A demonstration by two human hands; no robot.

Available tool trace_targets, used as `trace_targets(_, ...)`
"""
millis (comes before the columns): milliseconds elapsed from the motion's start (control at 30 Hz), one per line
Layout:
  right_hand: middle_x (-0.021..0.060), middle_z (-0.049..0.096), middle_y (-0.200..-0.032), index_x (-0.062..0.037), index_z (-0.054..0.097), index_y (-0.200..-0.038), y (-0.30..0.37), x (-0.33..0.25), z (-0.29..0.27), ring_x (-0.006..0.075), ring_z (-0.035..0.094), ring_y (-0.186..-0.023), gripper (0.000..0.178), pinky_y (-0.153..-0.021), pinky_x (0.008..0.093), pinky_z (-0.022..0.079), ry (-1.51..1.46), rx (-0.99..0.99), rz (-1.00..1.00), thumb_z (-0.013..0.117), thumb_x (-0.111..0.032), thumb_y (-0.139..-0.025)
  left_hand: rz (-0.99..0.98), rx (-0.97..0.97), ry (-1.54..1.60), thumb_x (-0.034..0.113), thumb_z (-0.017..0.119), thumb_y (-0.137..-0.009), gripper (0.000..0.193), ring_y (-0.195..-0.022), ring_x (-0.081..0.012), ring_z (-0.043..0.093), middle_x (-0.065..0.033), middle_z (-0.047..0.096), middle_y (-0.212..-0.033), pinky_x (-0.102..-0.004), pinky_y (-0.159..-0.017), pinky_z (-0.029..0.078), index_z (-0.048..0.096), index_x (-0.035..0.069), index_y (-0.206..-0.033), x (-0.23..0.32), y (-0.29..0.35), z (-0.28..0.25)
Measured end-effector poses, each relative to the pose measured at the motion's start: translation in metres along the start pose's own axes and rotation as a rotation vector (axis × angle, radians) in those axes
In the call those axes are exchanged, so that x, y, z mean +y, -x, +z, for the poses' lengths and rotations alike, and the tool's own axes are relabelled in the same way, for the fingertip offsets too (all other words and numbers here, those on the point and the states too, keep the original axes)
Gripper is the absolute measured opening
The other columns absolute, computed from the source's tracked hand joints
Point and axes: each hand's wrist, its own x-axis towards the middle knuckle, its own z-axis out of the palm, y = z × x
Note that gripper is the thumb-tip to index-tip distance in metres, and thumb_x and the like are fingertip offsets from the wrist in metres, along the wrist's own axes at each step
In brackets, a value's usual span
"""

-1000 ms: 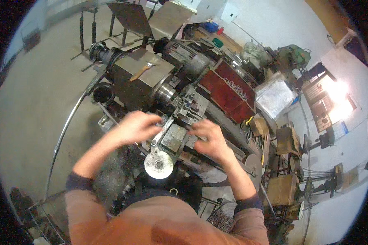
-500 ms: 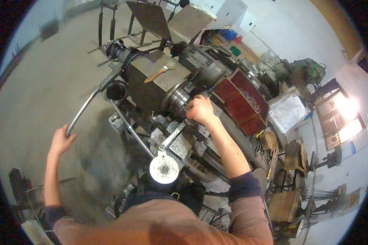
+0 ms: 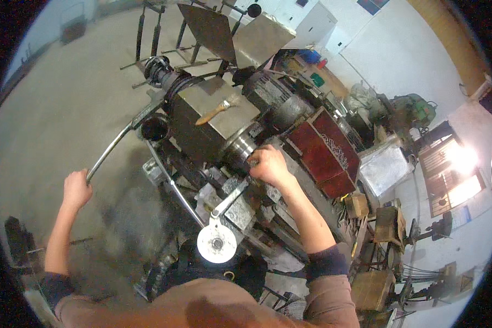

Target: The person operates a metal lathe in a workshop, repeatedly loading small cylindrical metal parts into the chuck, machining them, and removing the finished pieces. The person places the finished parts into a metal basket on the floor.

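Note:
My left hand (image 3: pixel 78 189) is wrapped round the end of a long metal lever (image 3: pixel 110 148), which runs up to the far left end of a lathe-like machine (image 3: pixel 194 134). At the round steel chuck (image 3: pixel 239 148), my right hand (image 3: pixel 270 165) is closed, its fingers pressed together on the chuck's face. Whatever those fingers hold is hidden behind the hand. A brush with a wooden handle (image 3: pixel 213 112) lies on the flat top of the machine's headstock, left of the chuck. Close to my body, a white round disc (image 3: pixel 217 244) hangs from a short metal arm.
Right of the chuck stands a dark red tray (image 3: pixel 311 143) with metal pieces in it. An electric motor (image 3: pixel 279 101) sits behind the headstock. A second metal bar (image 3: pixel 183 201) slopes toward me. Tools and wooden blocks (image 3: pixel 357 205) lie at the right.
My left hand has closed more fully on the lever, its thumb now against the fingers. The view has shifted slightly. My right hand stays at the chuck.

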Motion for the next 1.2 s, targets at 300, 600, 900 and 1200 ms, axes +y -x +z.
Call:
trace_targets(300, 0.0078, 0.064, -0.094, -0.0119, 0.069, -0.088, 0.000, -0.001, 0.001, 0.0274, 0.053, -0.100, 0.036, -0.084, 0.0387, 0.043, 0.003, 0.031, -0.040, 0.064, -0.025, -0.054, 0.241, 0.372, -0.392, 0.001, 0.058, -0.062, 0.014, -0.064, -0.0335, 0.056, -0.0150, 0.055, -0.066, -0.0420, -0.060, 0.042, 0.050, 0.005, -0.072, -0.190, -0.165, 0.056)
trace_targets(600, 0.0105, 0.064, -0.095, -0.0072, 0.067, -0.087, 0.003, -0.002, 0.000, 0.0297, 0.054, -0.097, 0.036, -0.084, 0.0376, 0.044, -0.041, 0.028, -0.008, 0.059, -0.019, -0.054, -0.049, 0.493, 0.066, 0.003, 0.057, -0.069, 0.023, -0.074, -0.0324, 0.060, -0.0142, 0.063, -0.081, -0.0402, -0.070, 0.047, 0.064, 0.006, -0.091, -0.112, -0.157, 0.045)
trace_targets(900, 0.0135, 0.058, -0.109, -0.0092, 0.064, -0.094, 0.117, 0.000, -0.020, 0.0324, 0.050, -0.105, 0.041, -0.088, 0.0430, 0.040, -0.113, 0.539, -0.088, 0.065, -0.017, -0.054, 0.032, -0.368, 0.431, 0.019, 0.065, -0.068, 0.036, -0.091, -0.0368, 0.058, -0.0225, 0.060, -0.094, -0.0439, -0.077, 0.047, 0.059, -0.002, -0.097, 0.104, -0.095, 0.208)
trace_targets(1200, 0.0162, 0.063, -0.094, -0.0042, 0.066, -0.089, 0.349, 0.078, 0.012, 0.0311, 0.058, -0.092, 0.037, -0.082, 0.0373, 0.046, -0.231, 0.478, 0.617, 0.065, -0.012, -0.053, 0.284, -0.200, -0.059, 0.014, 0.062, -0.068, 0.019, -0.081, -0.0302, 0.061, -0.0128, 0.063, -0.085, -0.0423, -0.070, 0.049, 0.061, 0.008, -0.087, 0.092, -0.143, 0.231)
